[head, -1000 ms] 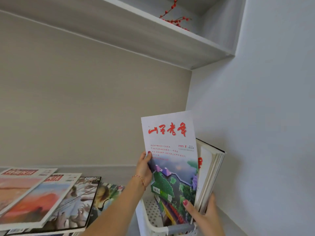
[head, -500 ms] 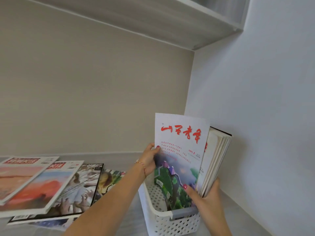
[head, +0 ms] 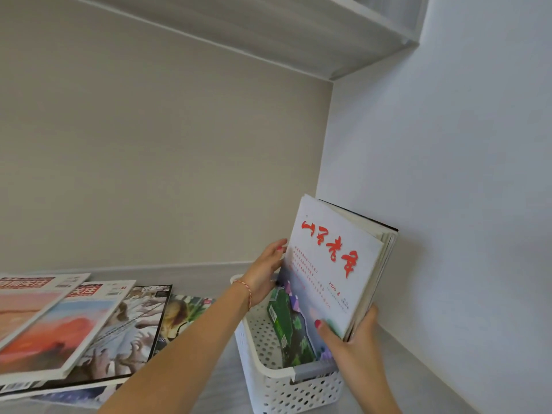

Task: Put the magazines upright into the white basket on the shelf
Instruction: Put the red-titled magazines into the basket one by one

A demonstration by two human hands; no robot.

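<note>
A white perforated basket point(head: 277, 392) stands on the shelf by the right wall. Several magazines stand in it, leaning right toward the wall; the front one point(head: 331, 264) has a white cover with red characters. My left hand point(head: 264, 274) grips that magazine's left edge, thumb on the cover. My right hand point(head: 354, 339) clasps the stack's lower right corner, thumb on the front cover. A fanned pile of magazines point(head: 74, 327) lies flat on the shelf at the left.
The grey shelf board point(head: 197, 271) runs from left to right wall. Another shelf point(head: 298, 34) hangs overhead. The white side wall point(head: 448, 174) is right behind the leaning stack.
The white magazine has sunk lower into the basket and tipped right against the others. Both hands followed it. The view has dropped, showing more of the basket.
</note>
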